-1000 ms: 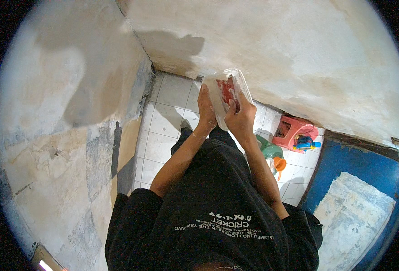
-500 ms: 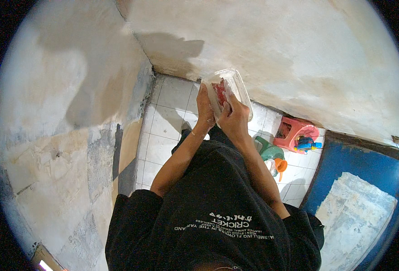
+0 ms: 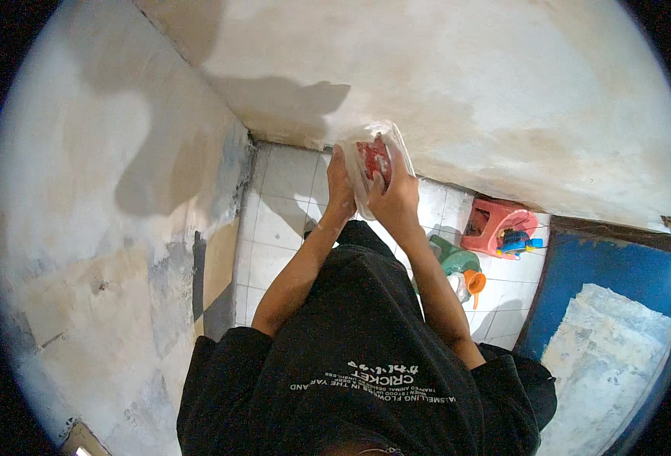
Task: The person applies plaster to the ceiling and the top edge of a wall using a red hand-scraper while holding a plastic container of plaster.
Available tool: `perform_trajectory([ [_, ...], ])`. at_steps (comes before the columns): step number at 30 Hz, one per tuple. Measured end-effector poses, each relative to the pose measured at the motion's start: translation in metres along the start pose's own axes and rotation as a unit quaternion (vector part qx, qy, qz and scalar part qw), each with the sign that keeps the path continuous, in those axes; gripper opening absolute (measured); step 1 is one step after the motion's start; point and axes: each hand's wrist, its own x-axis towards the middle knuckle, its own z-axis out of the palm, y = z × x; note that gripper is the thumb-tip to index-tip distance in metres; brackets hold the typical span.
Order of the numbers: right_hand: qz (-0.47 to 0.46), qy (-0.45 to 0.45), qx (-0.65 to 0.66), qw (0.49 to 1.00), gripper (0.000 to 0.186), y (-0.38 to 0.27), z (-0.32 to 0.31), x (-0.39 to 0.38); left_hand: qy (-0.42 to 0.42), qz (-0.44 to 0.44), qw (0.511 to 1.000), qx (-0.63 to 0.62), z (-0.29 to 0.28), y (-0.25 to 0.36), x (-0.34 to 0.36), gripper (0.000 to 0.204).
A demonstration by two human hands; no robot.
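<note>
A: Walls come first, two stained plaster faces meeting at a corner above the white tiled floor. A blue door is by the floor's right edge, a red plastic stool beside it.

B: And the hands?

A: Both raised toward the corner. The clear plastic bag with something red inside sits between them, seemingly steadied from two sides. The left hand grips its left edge; the right hand wraps underneath, fingers closed on it.
</note>
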Motion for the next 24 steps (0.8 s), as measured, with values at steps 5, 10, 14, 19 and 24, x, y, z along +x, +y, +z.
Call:
perform_trajectory([
  [5, 0.138, -0.139, -0.194, 0.961, 0.021, 0.015, -0.022, 0.026, -0.005, -0.012, 0.999, 0.042, 0.002, -0.019, 0.012, 0.057],
  [10, 0.092, -0.112, -0.111, 0.983, 0.02, 0.051, -0.029, 0.028, -0.018, -0.01, 0.998, 0.062, 0.008, -0.028, 0.018, 0.059],
  [14, 0.067, -0.05, -0.041, 0.996, 0.019, 0.064, -0.052, 0.032, -0.045, 0.012, 0.998, 0.047, 0.02, -0.015, 0.01, 0.057],
  [19, 0.276, -0.072, 0.205, 0.936, 0.022, 0.102, -0.072, 0.031, -0.078, 0.006, 0.992, 0.095, 0.02, -0.014, 0.022, 0.057],
  [24, 0.389, -0.093, 0.449, 0.799, 0.026, 0.094, -0.091, 0.023, -0.036, -0.026, 0.998, 0.041, 0.018, -0.025, 0.038, 0.055],
])
